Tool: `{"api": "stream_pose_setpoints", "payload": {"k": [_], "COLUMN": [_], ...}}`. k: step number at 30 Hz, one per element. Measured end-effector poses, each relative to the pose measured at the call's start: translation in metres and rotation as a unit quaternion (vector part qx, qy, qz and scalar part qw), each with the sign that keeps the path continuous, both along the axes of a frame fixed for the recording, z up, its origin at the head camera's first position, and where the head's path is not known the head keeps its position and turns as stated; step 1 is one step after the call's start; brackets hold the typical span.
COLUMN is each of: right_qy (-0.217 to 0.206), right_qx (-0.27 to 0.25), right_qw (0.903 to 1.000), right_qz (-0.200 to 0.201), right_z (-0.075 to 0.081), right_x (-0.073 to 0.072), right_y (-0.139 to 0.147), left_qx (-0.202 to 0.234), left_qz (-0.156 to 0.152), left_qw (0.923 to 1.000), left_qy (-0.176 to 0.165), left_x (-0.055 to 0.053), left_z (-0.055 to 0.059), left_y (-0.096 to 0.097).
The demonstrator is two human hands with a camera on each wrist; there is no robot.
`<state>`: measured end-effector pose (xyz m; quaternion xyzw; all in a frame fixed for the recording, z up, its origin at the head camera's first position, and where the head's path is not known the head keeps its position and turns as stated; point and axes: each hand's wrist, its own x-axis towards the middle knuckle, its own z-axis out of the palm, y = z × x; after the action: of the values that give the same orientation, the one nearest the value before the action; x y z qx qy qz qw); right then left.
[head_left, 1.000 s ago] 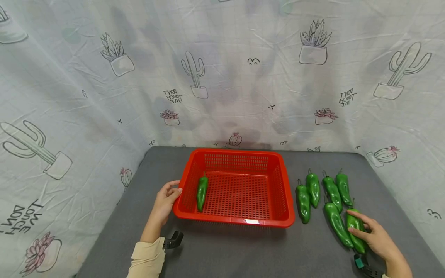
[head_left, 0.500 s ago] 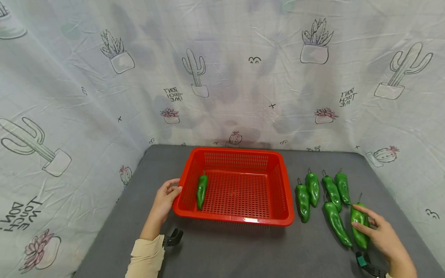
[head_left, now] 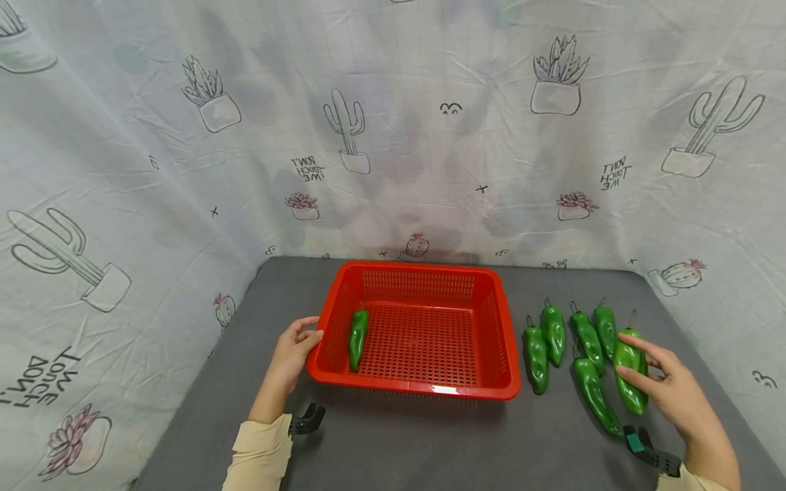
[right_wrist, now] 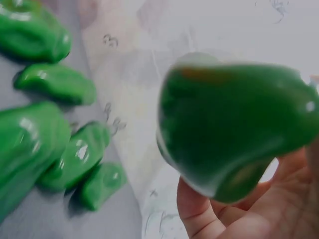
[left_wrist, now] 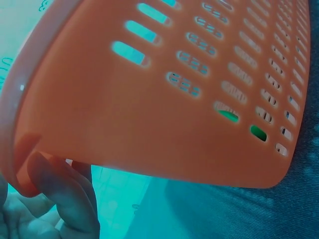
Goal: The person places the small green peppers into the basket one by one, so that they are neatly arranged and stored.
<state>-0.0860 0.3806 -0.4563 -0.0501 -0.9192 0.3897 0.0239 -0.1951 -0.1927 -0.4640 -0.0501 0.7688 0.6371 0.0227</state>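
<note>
My left hand (head_left: 291,351) grips the left rim of a red plastic basket (head_left: 424,390); in the left wrist view its fingers curl at the rim beside the slotted wall (left_wrist: 94,114). One green pepper (head_left: 358,341) lies inside the basket along its left side. At the right, my right hand (head_left: 675,389) holds another green pepper (head_left: 626,358) between thumb and fingers, stem pointing away. Seen from its right wrist, that pepper (right_wrist: 234,114) is raised above the table and hides part of the fingers. Several more green peppers (head_left: 592,395) lie just left of this hand.
The grey tabletop (head_left: 454,443) carries the basket at centre and the loose peppers, such as one pepper (head_left: 536,358) near the basket's right rim. A white cloth (head_left: 399,136) printed with cacti hangs at the back and both sides. Black straps (head_left: 307,419) sit at both wrists.
My right hand has taken the pepper up from beside its neighbour and moved it slightly away from me. The left hand has stayed on the basket rim.
</note>
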Motion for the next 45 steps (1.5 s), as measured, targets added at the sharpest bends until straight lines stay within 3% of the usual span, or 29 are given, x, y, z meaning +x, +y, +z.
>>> {"api": "stream_pose_setpoints", "payload": {"k": [9,18,25,34,45], "right_qy": [0.076,0.117,0.165,0.15,0.131], "right_qx": [0.022,-0.002,-0.021,-0.036,-0.042], "right_qw": [0.9963,0.9913,0.9812,0.978,0.9708], "right_qz": [0.033,0.059,0.098,0.14,0.197], "right_z": [0.018,0.036,0.052,0.07,0.081], "right_x": [-0.019,-0.033,-0.052,-0.075,-0.104], "right_y": [-0.014,-0.037,-0.06,-0.091,-0.13], "left_qx": [0.002,0.006,0.01,0.012,0.013], "left_qz": [-0.005,-0.006,-0.004,-0.004,-0.008], "left_qw": [1.0,1.0,0.9999,0.9999,0.9999], "left_qy": [0.001,0.003,-0.001,0.0,0.002], "left_x": [0.0,0.001,0.001,0.001,0.002], "left_z": [0.002,0.005,0.006,0.007,0.004], "left_y": [0.001,0.0,0.0,0.001,0.0]}}
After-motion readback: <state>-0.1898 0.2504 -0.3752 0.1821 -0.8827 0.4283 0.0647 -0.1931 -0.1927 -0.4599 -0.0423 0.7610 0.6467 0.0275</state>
